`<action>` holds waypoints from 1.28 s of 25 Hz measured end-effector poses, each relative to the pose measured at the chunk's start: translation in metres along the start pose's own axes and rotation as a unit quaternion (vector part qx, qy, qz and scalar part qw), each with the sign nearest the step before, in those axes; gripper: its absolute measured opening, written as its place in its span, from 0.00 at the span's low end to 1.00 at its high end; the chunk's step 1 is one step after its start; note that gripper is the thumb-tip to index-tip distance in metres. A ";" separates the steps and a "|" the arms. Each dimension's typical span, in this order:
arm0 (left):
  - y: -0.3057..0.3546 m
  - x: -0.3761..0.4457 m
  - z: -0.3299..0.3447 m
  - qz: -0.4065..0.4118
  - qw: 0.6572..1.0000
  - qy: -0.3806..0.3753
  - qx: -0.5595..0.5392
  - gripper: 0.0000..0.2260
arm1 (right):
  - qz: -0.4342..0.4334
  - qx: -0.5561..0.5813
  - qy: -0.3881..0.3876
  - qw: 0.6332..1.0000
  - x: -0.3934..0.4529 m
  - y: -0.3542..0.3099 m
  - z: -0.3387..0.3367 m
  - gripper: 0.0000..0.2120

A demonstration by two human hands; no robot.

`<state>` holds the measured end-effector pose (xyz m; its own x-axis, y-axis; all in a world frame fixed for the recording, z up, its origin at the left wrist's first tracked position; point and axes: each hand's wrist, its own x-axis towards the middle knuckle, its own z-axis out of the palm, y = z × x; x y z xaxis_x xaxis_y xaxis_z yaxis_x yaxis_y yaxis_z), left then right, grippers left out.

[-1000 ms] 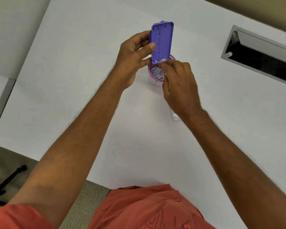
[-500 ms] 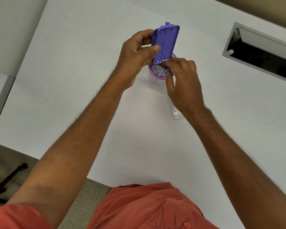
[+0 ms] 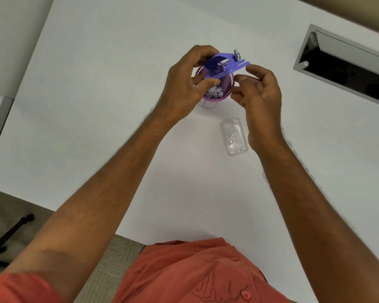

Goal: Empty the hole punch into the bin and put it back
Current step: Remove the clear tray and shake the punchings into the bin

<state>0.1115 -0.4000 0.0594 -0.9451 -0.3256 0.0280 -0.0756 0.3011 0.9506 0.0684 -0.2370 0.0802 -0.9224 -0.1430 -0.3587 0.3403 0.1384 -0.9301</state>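
Observation:
My left hand [image 3: 184, 88] grips the purple hole punch [image 3: 224, 65] and holds it tilted, nearly flat, over a small pink-rimmed bin [image 3: 214, 98] with several paper dots inside. Just to the right, my right hand [image 3: 258, 95] hovers with its fingers loosely apart, close to the punch's right end but apart from it. A clear plastic tray cover [image 3: 234, 136] lies flat on the white table, near my right wrist.
The white table [image 3: 96, 106] spreads wide on all sides of the bin. A recessed metal cable box [image 3: 346, 64] with a dark opening sits at the far right. The table's near edge runs along the bottom left, with grey floor beyond.
The punch has turned from standing upright with its underside facing me to lying nearly flat over the bin. My right hand has let go of its lower end and drawn back to the right.

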 end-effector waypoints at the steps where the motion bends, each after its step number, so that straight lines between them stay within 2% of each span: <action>1: -0.001 -0.002 0.002 0.012 1.000 -0.006 0.002 0.19 | 0.015 0.021 -0.006 1.000 -0.001 -0.001 -0.001 0.15; 7: -0.006 -0.010 0.009 0.102 0.986 -0.026 0.128 0.18 | 0.068 0.108 -0.038 0.991 -0.009 0.001 -0.004 0.16; 11: -0.009 -0.015 0.012 0.130 0.966 -0.053 0.218 0.19 | 0.080 0.115 -0.033 0.990 -0.014 0.006 -0.004 0.21; 15: -0.015 -0.015 0.013 0.155 0.951 -0.057 0.260 0.20 | 0.109 0.124 -0.031 0.986 -0.014 0.011 -0.007 0.22; 20: -0.023 -0.012 0.014 0.070 0.966 -0.078 0.237 0.38 | 0.132 0.135 -0.025 0.982 -0.010 0.020 -0.009 0.23; 22: -0.027 -0.011 0.015 0.042 0.974 -0.077 0.210 0.42 | 0.142 0.146 -0.024 0.979 -0.008 0.024 -0.011 0.23; 32: -0.028 -0.007 0.017 0.003 0.984 -0.073 0.162 0.37 | 0.192 0.222 -0.031 0.955 0.001 0.039 -0.014 0.23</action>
<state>0.1148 -0.3908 0.0274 -0.9794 -0.1988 -0.0343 -0.1459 0.5806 0.8010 0.0781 -0.2184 0.0449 -0.7055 -0.2257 -0.6718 0.7086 -0.2353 -0.6652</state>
